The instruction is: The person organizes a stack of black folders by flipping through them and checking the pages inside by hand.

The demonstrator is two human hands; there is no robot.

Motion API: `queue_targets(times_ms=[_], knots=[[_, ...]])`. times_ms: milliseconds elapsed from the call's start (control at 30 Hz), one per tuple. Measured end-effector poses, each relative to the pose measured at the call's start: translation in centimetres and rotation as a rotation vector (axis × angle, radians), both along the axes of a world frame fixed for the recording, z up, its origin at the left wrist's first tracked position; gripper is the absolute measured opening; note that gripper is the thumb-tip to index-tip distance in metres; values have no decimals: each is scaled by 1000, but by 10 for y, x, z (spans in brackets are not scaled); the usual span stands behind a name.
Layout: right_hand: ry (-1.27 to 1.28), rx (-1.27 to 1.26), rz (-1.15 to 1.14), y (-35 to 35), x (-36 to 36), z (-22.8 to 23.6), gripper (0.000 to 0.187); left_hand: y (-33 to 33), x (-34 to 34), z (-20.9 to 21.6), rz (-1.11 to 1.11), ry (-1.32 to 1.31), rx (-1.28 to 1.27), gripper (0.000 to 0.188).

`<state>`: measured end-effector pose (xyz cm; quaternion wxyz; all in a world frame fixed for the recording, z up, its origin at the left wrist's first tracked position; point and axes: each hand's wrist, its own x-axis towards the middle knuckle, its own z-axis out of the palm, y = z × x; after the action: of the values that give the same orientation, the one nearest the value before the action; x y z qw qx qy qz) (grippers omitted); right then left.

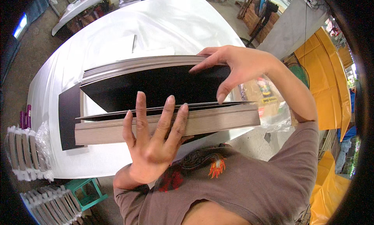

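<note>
Two thick stacks of thin black boards with grey-brown edges stand parted over the table in a wedge. My left hand (156, 143) is closed on the near stack (218, 120), its fingers spread across the layered edges. At the right end, my right hand (241, 67) holds the far stack (152, 62). One finger lies on its black inner face and another reaches over its top edge. The right thumb points down beside the near stack's top edge. A loose black board (70, 120) lies at the left, partly beneath the stacks.
A white cloth (93, 50) covers the table, with a thin white sheet (120, 46) at the far side. Wrapped bundles (25, 153) and a green stool (87, 194) are at the lower left. A clear plastic bag (272, 108) is at the right, near orange sheeting (319, 77). A fan (263, 11) stands behind.
</note>
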<state>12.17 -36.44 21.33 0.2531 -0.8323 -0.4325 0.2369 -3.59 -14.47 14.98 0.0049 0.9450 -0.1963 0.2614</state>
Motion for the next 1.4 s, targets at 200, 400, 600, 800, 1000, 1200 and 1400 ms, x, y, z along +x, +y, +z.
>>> queue_targets(times_ms=[200, 400, 600, 800, 1000, 1200, 1400], knots=[[-51, -6, 63, -1, 3, -2, 83, -2, 2, 3, 19, 15, -2, 42], [81, 9, 36, -2, 13, -4, 73, -1, 1, -4, 14, -27, -52, 41], [199, 117, 53, -1, 15, -4, 44, 7, 1, -16, -48, -139, 80, 48], [40, 31, 24, 0, 5, -3, 55, 1, 0, -11, 2, -114, 65, 48], [-61, 28, 85, -1, 3, -2, 84, 1, 1, -7, -12, -30, 4, 46], [177, 134, -33, 0, 9, -7, 57, 4, -2, -15, -26, -39, -36, 45], [7, 13, 4, 3, 8, -9, 49, 0, -3, -18, 7, -106, -6, 47]])
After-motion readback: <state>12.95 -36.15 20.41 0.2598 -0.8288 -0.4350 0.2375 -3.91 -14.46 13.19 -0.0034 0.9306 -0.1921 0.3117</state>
